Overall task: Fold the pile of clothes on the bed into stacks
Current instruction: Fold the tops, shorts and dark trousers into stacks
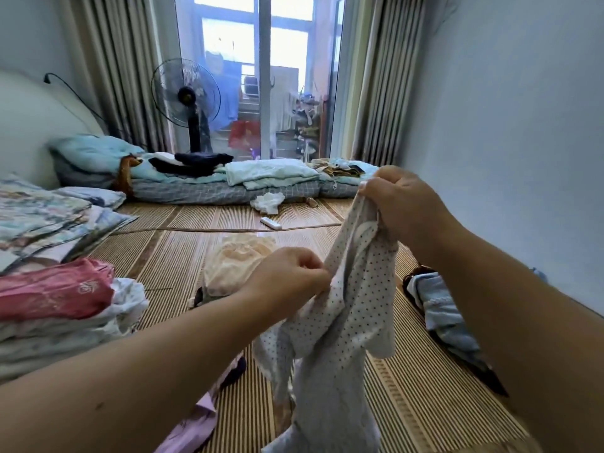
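The left hand had its fingertips pinched on an edge of the polka-dot garment, and the right hand, higher up, was closed in a fist around the garment's top edge. The cloth hung between the two hands and trailed down over the bamboo mat. Just beyond the garment lay a cream lacy piece. Left of it stood a folded stack topped by a pink item; right of it lay a pale-blue pile. Well beyond stood a fan.
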A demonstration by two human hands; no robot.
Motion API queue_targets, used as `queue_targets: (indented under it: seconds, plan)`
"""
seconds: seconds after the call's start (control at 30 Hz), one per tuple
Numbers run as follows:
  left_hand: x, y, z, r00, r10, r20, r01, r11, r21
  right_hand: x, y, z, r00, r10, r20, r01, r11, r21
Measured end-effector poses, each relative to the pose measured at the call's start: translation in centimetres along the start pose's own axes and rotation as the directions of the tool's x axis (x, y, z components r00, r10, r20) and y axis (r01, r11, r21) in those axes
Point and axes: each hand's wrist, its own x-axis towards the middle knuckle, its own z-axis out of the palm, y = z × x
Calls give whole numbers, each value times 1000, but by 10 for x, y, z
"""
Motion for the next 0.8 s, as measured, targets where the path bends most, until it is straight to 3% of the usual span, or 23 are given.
queue_targets:
  seconds: [0.07,0.2,0.23,0.4,0.5,0.6,0.7,0.73,0.8]
  plan:
    - [-1,1,6,999,-13,53,19,994,-106,0,2,-5,1000,7,14,-7,1000,17]
    - [6,5,20,1000,2,-9,0,989,151,-1,4,-4,1000,-28,12,28,1000,-9]
    - [9,5,18,1000,-11,-8,12,989,148,0,5,-6,999,-38,2,38,999,-24]
    - [31,0,-26,982,-82,-170,73,995,-60,6,21,-41,999,-53,-4,52,987,-150]
    - [41,7,-50,989,19,-147,-27,998,-50,8,28,-60,980,-85,179,127,963,-239]
    - [43,19,-67,980,196,-28,-192,975,115,8,34,-72,923,-76,377,261,844,-469]
    - [39,26,-85,928,322,187,-367,874,318,12,50,-79,912,-19,410,290,735,-613]
    - [38,26,-91,913,321,253,-404,797,449,14,54,-80,918,-11,397,296,686,-665]
    - [38,25,-102,897,332,291,-435,549,713,15,61,-82,936,-45,348,295,638,-712]
